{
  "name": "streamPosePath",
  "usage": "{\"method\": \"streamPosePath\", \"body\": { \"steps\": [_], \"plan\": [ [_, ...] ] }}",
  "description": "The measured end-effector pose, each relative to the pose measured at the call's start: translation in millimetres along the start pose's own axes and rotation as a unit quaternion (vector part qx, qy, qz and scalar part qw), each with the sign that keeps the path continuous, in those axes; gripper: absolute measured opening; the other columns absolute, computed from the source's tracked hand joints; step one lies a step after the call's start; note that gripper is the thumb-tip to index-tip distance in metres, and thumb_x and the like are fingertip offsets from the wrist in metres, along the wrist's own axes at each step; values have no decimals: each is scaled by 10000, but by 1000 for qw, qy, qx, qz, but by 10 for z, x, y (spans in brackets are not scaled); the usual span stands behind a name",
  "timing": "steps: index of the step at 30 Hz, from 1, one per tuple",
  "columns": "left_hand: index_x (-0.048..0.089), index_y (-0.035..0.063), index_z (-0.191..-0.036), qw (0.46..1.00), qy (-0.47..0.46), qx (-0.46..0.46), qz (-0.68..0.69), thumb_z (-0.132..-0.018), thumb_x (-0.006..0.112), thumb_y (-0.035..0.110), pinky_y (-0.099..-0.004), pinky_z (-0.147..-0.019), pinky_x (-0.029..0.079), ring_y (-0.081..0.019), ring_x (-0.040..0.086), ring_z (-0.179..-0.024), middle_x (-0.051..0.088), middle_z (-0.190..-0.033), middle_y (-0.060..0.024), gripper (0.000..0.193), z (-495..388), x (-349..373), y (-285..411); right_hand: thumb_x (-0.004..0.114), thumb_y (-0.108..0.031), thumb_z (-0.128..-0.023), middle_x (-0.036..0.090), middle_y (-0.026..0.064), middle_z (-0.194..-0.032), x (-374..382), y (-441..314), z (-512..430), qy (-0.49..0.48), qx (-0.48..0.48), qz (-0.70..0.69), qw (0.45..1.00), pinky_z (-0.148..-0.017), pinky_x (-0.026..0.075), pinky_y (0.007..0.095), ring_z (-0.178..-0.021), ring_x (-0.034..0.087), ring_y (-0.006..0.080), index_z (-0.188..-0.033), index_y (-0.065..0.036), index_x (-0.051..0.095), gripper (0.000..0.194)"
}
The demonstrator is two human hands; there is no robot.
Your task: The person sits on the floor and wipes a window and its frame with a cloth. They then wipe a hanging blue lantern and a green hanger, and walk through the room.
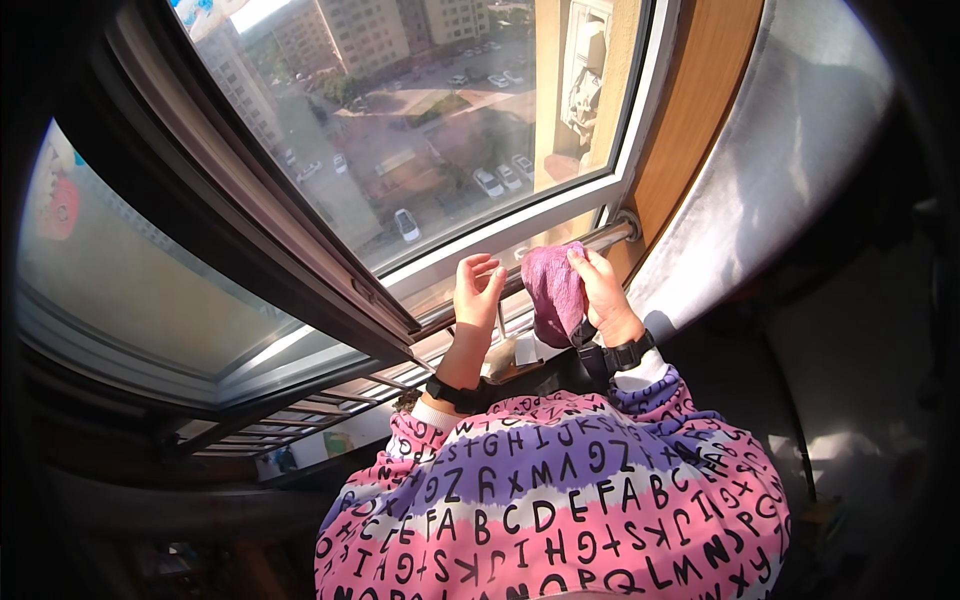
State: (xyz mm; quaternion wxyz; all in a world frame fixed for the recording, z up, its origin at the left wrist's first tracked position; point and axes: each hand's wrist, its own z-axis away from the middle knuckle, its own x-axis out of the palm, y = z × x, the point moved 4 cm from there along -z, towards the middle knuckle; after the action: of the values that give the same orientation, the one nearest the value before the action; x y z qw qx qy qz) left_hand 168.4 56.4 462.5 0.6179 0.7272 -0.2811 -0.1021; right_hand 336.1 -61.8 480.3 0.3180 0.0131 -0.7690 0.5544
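Observation:
A purple cloth [551, 289] hangs in folds from my right hand [606, 296], pinched between thumb and fingers at its upper right corner. It covers part of the metal rail [611, 235] that runs below the window. Just left of the cloth, my left hand [477, 289] is raised in front of the rail, fingers curled apart and holding nothing. Behind both hands is the window pane [420, 142] in its white frame [517, 217]. A black band circles each wrist.
An opened window sash [187, 247] angles in from the left. Upright bars [322, 405] line the sill beneath the rail. Small objects, among them a white box [527, 350], sit on the sill. A grey curtain [795, 112] hangs at right beside the wooden trim [694, 90].

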Motion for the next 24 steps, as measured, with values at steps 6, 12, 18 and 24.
{"method": "streamPosePath", "body": {
  "steps": [6,12,18,24],
  "plan": [
    [525,101,-1395,875,-126,309,-349,-646,913,263,-479,-1088,405,-374,507,-1305,539,-1421,-142,859,162,406,289,675,-45,-932,672,83,-1126,65,-90,86,-73,32,32,996,-914,530,293,-1025,650,152,-1227,29,602,313],
    [659,26,-1157,955,-72,132,-256,-759,838,84,-296,-775,550,-168,685,-844,719,-943,-75,440,65,319,68,811,-161,-856,659,117,-1190,-88,-106,10,-49,0,200,979,-962,511,338,-1099,623,182,-1304,2,572,533],
    [616,31,-1144,976,-101,-87,172,-917,726,73,-274,-803,564,-130,683,-903,700,-1033,-55,255,-46,311,-239,864,-336,-796,569,182,-1328,-160,147,8,-80,38,198,976,-1059,442,411,-1254,538,268,-1528,-52,297,968],
    [584,8,-1230,979,-97,-97,151,-951,694,114,-291,-895,532,-137,658,-997,684,-1120,-76,318,-107,341,-342,737,-220,-925,653,89,-1162,-332,270,-159,-57,117,114,985,-934,495,289,-1058,621,154,-1234,8,579,416]
  ]
}}
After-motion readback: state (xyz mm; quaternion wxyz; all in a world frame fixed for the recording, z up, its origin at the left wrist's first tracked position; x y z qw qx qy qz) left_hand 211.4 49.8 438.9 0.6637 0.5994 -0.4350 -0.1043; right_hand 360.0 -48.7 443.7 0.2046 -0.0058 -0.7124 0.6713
